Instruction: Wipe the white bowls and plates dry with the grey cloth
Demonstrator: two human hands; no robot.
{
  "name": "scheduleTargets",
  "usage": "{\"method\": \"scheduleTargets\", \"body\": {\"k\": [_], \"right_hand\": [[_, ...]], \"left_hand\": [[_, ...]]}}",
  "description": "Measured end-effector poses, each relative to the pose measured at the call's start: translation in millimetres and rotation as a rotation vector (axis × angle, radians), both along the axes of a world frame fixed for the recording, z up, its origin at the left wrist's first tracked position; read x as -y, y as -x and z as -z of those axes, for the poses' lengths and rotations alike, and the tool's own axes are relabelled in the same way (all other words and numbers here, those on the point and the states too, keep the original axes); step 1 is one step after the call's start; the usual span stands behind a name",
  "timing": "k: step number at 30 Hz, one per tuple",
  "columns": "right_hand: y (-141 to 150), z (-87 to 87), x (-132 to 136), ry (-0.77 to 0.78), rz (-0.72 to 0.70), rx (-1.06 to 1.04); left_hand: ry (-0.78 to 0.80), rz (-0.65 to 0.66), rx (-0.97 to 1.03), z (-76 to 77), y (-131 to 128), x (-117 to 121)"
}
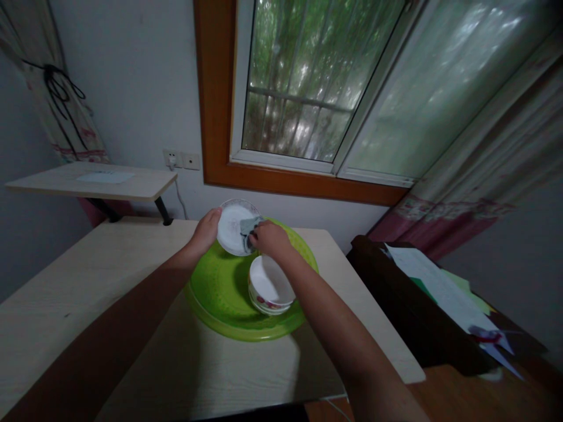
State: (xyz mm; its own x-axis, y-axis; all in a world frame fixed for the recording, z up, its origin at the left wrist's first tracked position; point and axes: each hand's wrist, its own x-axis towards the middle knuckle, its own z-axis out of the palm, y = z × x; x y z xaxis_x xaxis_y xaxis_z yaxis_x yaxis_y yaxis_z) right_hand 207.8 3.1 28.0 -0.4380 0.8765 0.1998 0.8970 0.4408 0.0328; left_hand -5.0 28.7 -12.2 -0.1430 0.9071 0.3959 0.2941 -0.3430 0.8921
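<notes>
A white plate point(231, 227) with a patterned rim is tilted up above the far part of a round green basin point(215, 293). My left hand point(206, 230) grips the plate by its left edge. In my right hand point(270, 237) is a bunched grey-green cloth point(248, 227), pressed against the right side of the plate's face. Inside the basin, nearer to me, a white bowl point(270, 281) with a floral outside sits on top of what looks like other stacked dishes. My right forearm passes just right of the bowl.
The basin stands on a pale wooden table point(145, 246). A raised shelf point(145, 186) holds a sheet of paper at the back left. Behind are a wall socket point(172, 158) and a window point(303, 88). Dark furniture point(409, 305) with papers stands to the right.
</notes>
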Motion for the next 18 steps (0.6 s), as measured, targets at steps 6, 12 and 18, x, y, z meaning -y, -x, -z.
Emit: {"method": "scheduleTargets", "body": {"k": [6, 12, 18], "right_hand": [[-0.6, 6.0, -6.3, 0.208, -0.372, -0.135], [-2.2, 9.3, -10.8, 0.289, -0.532, -0.245], [-8.5, -0.8, -7.7, 0.11, -0.22, -0.048]], "left_hand": [[0.009, -0.067, -0.015, -1.1, 1.7, -1.5], [0.008, -0.085, -0.033, -4.9, -0.2, 2.4], [0.01, -0.084, -0.042, -4.1, 1.6, 1.5]]}}
